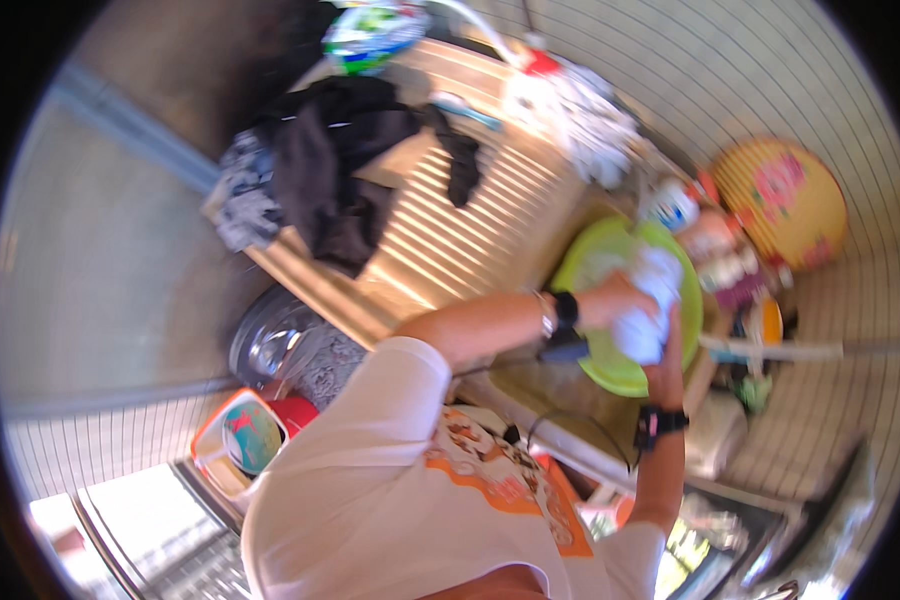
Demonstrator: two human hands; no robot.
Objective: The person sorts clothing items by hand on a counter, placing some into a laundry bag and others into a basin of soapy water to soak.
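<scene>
A lime-green basin (610, 374) stands in the sink at the right end of the washing counter. Over it, a bundled white cloth (638, 335) is gripped between my two hands. My left hand (615, 300) is closed on its left side. My right hand (668, 350) wraps its right side, with the fingers partly hidden. The cloth and hands are slightly blurred, and I cannot tell what kind of garment it is.
Left of the basin is a ribbed washboard surface (460, 230) bearing dark clothes (335, 170) and a brush (465, 108). Several bottles (675, 205) and a yellow flowered round lid (780, 205) sit to the right. An orange-rimmed bucket (210, 440) is at lower left.
</scene>
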